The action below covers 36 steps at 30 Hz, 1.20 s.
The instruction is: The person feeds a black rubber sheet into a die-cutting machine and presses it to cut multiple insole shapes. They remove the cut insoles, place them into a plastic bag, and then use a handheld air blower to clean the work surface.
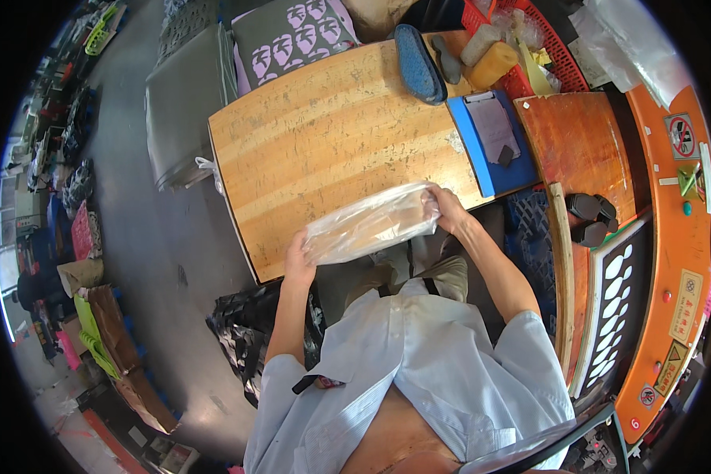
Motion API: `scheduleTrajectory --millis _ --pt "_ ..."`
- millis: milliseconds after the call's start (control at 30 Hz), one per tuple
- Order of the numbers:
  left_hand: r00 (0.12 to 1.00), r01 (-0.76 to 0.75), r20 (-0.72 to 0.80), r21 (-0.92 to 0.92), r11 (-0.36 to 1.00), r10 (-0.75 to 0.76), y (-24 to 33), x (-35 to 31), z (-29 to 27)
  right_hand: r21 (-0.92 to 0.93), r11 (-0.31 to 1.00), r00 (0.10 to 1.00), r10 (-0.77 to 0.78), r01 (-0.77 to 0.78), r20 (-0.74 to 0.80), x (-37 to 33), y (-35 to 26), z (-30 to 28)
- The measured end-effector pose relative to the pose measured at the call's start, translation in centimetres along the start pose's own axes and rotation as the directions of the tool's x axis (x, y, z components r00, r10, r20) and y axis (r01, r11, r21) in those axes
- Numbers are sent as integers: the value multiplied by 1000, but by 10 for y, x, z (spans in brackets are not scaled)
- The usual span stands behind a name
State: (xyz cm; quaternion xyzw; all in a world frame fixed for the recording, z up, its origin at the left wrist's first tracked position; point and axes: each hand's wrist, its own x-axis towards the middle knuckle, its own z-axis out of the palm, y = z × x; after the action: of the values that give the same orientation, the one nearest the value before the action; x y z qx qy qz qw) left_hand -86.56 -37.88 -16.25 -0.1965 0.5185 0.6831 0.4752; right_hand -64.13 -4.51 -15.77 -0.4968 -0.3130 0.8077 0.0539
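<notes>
A clear plastic bag [371, 224] is stretched sideways between my two hands, over the near edge of the wooden table [316, 126]. My left hand [298, 257] is closed on the bag's left end. At its right end, my right hand [448, 210] grips the gathered plastic. The wood shows faintly through the bag, and I make out nothing inside it. Some of my fingertips are hidden behind the plastic.
Blue insoles [420, 65] lie at the table's far edge, near a red basket [557, 39] of odds and ends. A clipboard [491, 130] rests on a blue folder at the right. An orange machine panel [671, 261] curves along the right; grey sheets [186, 107] stand beyond the table's left side.
</notes>
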Motion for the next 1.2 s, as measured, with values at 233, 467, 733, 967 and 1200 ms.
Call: scheduleTrajectory --millis 233,467,733,967,1200 --pt "943 -85 -298 208 974 146 -33 57 16 -709 660 965 -237 248 116 42 24 -17" --pt "443 -541 498 811 -221 745 -51 -3 58 -973 122 857 -503 198 112 9 8 10" --pt "564 -691 738 668 -277 371 -81 25 64 -885 -367 794 -426 286 434 54 5 75" --pt "647 -654 669 734 -185 366 -92 8 57 -905 -356 679 -607 233 413 96 -8 83" --pt "648 -695 696 707 -135 308 -64 35 95 -681 -353 533 -433 641 727 45 57 73"
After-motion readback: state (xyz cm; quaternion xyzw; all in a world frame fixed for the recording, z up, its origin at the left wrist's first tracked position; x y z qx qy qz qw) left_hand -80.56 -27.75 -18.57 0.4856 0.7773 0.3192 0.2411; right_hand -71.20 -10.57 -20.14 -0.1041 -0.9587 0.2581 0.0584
